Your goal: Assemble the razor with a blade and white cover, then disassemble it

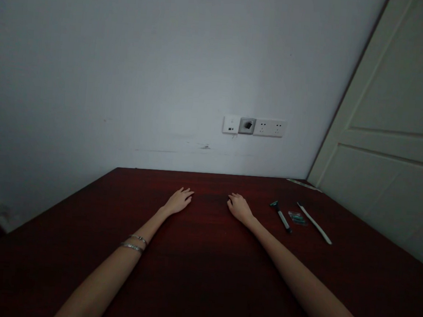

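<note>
My left hand (179,201) lies palm down on the dark red tabletop (203,265), fingers apart and holding nothing. Two silvery bangles (134,243) circle that forearm. To the right, my right hand (239,207) also rests flat on the wood, its fingers stretched out and nothing in them. Nearest to it is a razor (282,218) with a dark head and a grey handle. Beside the razor sits a small clear packet (297,218) with greenish contents too small to make out. Farther right lies a long, thin, pale strip-like thing (315,223), dark at its far end.
Behind the table rises a pale wall (174,77) with a row of sockets (270,128) and a dark-centred plate (247,125). A pale panelled door (388,143) stands along the right edge. Another flat strip (303,185) lies at the back right corner.
</note>
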Tool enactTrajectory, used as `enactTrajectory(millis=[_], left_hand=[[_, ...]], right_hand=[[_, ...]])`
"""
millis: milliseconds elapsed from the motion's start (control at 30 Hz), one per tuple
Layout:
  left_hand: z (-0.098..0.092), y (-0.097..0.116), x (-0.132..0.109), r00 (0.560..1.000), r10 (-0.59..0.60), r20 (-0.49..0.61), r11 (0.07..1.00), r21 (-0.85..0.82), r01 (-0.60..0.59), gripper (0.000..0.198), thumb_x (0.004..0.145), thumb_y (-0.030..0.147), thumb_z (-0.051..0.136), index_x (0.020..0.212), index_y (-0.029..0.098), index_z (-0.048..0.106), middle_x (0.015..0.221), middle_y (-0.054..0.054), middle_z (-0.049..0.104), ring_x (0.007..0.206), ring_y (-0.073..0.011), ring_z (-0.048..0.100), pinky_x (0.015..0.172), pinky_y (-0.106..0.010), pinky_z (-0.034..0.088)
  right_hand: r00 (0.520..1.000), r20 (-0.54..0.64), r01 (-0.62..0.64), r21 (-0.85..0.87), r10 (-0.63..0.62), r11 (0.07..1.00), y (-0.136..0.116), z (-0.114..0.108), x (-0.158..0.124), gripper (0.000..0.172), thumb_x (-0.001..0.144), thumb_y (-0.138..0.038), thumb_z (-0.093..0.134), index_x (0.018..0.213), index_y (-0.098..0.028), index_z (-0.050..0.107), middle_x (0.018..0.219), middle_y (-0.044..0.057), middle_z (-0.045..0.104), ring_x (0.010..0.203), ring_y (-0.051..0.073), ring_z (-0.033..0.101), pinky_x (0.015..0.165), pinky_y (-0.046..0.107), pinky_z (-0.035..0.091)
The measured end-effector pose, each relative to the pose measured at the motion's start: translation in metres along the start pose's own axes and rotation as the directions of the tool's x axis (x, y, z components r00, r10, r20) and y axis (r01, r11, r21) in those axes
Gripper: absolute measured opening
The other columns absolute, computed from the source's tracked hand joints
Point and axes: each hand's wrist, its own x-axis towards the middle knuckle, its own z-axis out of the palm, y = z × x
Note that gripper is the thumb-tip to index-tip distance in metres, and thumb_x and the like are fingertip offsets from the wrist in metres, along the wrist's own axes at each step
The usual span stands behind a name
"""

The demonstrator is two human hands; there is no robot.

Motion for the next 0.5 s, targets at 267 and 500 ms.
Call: enactTrajectory(millis=[267,500], left_hand=[[-0.0015,0.0012,-0.0026,1.000,-0.027,-0.005,1.000,0.002,0.027,0.043,0.089,0.033,0.032,0.125,0.019,0.050,0.137,-0.007,0.041,0.130,-0.0237,0.032,0.105,-0.038,0.028],[-0.0014,0.0012,-0.0040,0.999,-0.038,-0.002,0.999,0.009,0.038,0.042,0.088,0.030,0.032,0.125,0.020,0.050,0.137,-0.006,0.042,0.130,-0.0230,0.032,0.105,-0.037,0.029]], right_hand=[[1.000,-0.010,0.000,0.013,0.000,1.000,0.0008,0.0004,-0.0013,0.038,0.086,-0.022,0.036,0.110,-0.008,0.062,0.122,0.016,0.056,0.118,0.025,0.046,0.097,0.033,0.035],[1.000,-0.027,-0.005,0.049,0.007,0.999,0.0011,0.0001,-0.0015,0.037,0.086,-0.021,0.037,0.110,-0.008,0.062,0.122,0.016,0.056,0.118,0.026,0.046,0.099,0.033,0.033]])
